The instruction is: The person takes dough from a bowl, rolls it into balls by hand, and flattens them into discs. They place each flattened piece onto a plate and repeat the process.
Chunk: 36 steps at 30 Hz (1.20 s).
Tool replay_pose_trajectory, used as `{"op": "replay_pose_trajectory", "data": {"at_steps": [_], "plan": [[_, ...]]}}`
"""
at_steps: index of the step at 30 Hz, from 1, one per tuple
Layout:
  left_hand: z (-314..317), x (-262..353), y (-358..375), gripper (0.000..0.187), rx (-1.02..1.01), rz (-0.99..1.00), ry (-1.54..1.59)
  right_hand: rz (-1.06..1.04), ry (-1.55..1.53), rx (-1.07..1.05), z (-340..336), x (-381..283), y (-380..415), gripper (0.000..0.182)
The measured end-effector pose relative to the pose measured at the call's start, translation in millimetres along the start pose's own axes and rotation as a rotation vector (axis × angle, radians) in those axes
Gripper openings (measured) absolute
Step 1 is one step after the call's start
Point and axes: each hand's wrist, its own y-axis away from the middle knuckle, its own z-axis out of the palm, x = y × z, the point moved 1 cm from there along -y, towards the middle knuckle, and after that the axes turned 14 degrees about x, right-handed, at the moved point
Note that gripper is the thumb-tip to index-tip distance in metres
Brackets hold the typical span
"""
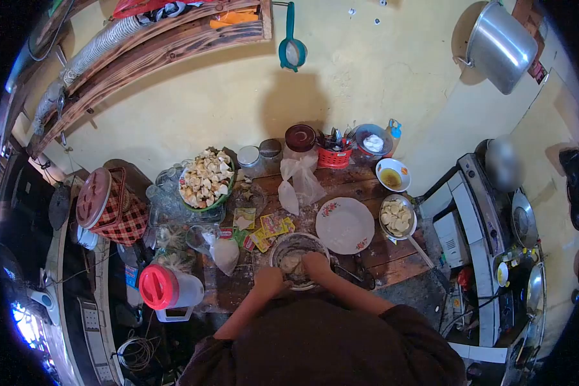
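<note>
A round metal bowl (278, 246) stands near the front edge of the table, its inner wall streaked with flour. Inside lies a pale lump of dough (292, 263). My left hand (270, 281) is closed at the bowl's lower left rim, its fingertips mostly hidden. Reaching in from the right, my right hand (316, 266) is curled against the dough, with its fingers partly out of sight. Just right of the bowl is a large white plate (345, 225) with pink flower prints. Yellow seasoning packets (273, 225) lie behind the bowl.
Left on the table are a bag of white powder (225, 255), a basket of cut pale pieces (206, 181) and a red-lidded jug (158, 287). Right are a pan of pale pieces (397, 217) and a bowl of yellowish liquid (393, 175). A stove (479, 206) stands further right.
</note>
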Motion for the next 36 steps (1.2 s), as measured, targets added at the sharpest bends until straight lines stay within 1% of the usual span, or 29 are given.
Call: {"op": "replay_pose_trajectory", "data": {"at_steps": [2,3,5,6,8,9,11,12,14,18,20,23,24,26,27,29,30,32,33,35,36], "plan": [[-2,5,-2,0.040,0.046,0.006,0.002,-0.076,0.008,0.022,-3,0,-1,0.011],[1,8,-3,0.040,0.047,0.008,0.002,-0.075,0.010,0.024,-3,1,-1,0.011],[10,13,-7,0.042,0.378,0.127,0.081,-0.125,-0.016,0.031,-5,3,2,0.011],[25,9,-12,0.042,0.377,0.128,0.082,-0.124,-0.014,0.030,-4,4,4,0.011],[60,0,-29,0.043,0.579,0.333,0.193,-0.102,-0.078,0.025,-4,6,5,0.012],[71,-3,-35,0.043,0.581,0.334,0.196,-0.102,-0.075,0.025,-4,7,5,0.012],[88,-4,-44,0.033,0.358,0.174,0.354,-0.077,-0.186,0.051,-3,9,5,0.016],[79,1,-41,0.033,0.356,0.175,0.358,-0.076,-0.183,0.048,-13,8,7,0.016],[50,12,-32,0.024,0.253,0.147,0.278,0.107,-0.424,0.051,-45,5,10,0.021],[71,7,-48,0.020,0.281,0.129,0.218,0.187,-0.495,0.014,-61,19,11,0.024],[72,3,-51,0.026,0.237,0.136,0.258,0.279,-0.742,-0.093,-70,24,12,0.022],[57,9,-46,0.024,0.253,0.084,0.264,0.321,-0.830,-0.100,-58,37,15,0.024],[57,7,-47,0.024,0.256,0.085,0.264,0.318,-0.829,-0.098,-66,35,15,0.024],[59,2,-47,0.021,0.275,0.096,0.232,0.667,-1.427,-0.223,-81,32,21,0.028],[51,3,-45,0.021,0.277,0.098,0.232,0.666,-1.426,-0.220,-93,27,22,0.028],[28,6,-42,0.029,0.264,0.190,0.355,0.564,-1.712,-0.043,-118,17,22,0.029],[30,5,-47,0.029,0.263,0.197,0.351,0.563,-1.714,-0.035,-121,16,23,0.029],[35,1,-59,0.041,0.351,0.113,0.834,0.402,-1.555,0.045,-126,14,23,0.027],[27,6,-57,0.041,0.351,0.113,0.831,0.402,-1.557,0.046,-131,11,23,0.027],[-4,31,-47,0.051,0.057,-0.128,1.834,-0.106,-0.838,0.449,-150,-6,20,0.033],[-21,41,-39,0.051,0.059,-0.129,1.836,-0.107,-0.838,0.447,-157,-17,21,0.033]]}}
